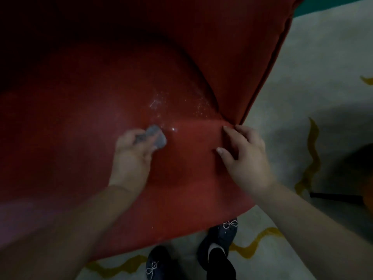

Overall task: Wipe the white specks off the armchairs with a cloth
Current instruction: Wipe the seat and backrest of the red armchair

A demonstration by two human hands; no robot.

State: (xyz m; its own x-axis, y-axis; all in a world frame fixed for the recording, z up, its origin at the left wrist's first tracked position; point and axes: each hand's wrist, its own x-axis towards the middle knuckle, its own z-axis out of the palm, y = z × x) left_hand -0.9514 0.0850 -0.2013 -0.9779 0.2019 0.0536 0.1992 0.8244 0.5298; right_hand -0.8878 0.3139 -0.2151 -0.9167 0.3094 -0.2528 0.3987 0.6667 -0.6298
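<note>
Grey bunched cloth (pixel 156 137) gripped in left hand (pixel 132 152) at frame centre, on red fabric armchair seat (pixel 84 126); white specks (pixel 161 104) just above. Right hand (pixel 245 158) spread, pressing seat's right edge; pale carpet (pixel 314 57) beyond.

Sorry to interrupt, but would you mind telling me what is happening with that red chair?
A person is cleaning the seat of a red armchair. The left hand grips a small grey cloth against the cushion, just below a scatter of white specks not yet wiped away. The right hand rests on the seat's right edge, fingers spread, near the armrest seam.
</note>
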